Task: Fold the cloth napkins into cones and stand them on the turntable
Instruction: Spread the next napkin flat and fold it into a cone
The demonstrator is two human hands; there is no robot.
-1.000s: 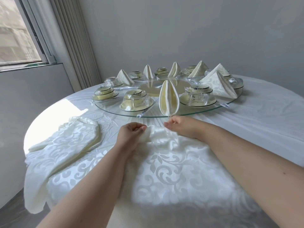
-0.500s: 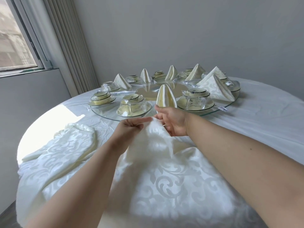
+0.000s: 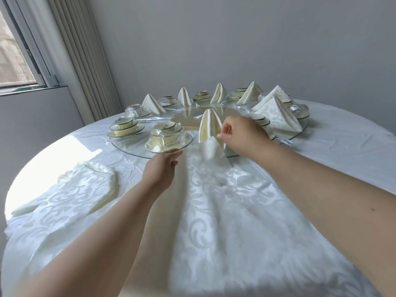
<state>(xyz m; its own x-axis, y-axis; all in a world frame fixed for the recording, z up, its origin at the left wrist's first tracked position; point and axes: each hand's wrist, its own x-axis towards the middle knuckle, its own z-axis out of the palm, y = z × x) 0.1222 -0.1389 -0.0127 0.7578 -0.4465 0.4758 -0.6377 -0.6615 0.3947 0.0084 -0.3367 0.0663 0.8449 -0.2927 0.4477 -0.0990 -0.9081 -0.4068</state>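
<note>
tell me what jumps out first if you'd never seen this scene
The ring of folded cones and wrapped dish sets on the glass turntable at the table's far side. Nearer, the right hand pinches a corner of the patterned napkin up by the closest cone, while the left hand rests open beside it.

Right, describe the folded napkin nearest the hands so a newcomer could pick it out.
Find the round glass turntable in the middle of the white-clothed table. On its near edge, between a wrapped cup-and-saucer set and the right hand, stands the nearest folded napkin. Unlike the wide patterned tent-shaped napkins behind, it is narrow, plain cream and round-topped.
</note>
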